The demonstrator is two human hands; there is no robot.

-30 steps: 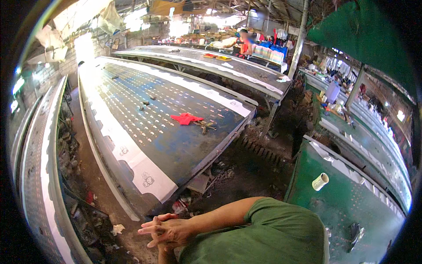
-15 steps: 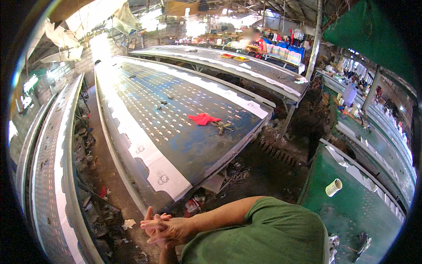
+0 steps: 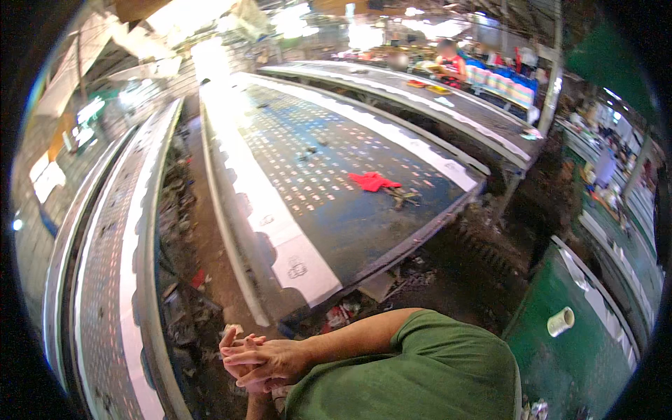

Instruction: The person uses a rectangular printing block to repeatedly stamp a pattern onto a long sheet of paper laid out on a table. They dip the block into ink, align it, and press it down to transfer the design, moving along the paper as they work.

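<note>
My right hand and my left hand are clasped together in front of me, low in the view. Their fingers are interlaced and no object shows between them. The right forearm reaches across from a green sleeve; the left forearm is mostly hidden below. Beyond the hands, and apart from them, stands a long dark table with rows of small pale marks. White strips with printed cartoon figures run along its sides. A crumpled red cloth lies on it.
Other long tables stand at the left and the back. A green table on the right bears a pale cylindrical container. A person in red is by the far table. Debris litters the floor between tables.
The view has turned left, so the tables and red cloth appear farther right. My hands stay clasped in nearly the same place.
</note>
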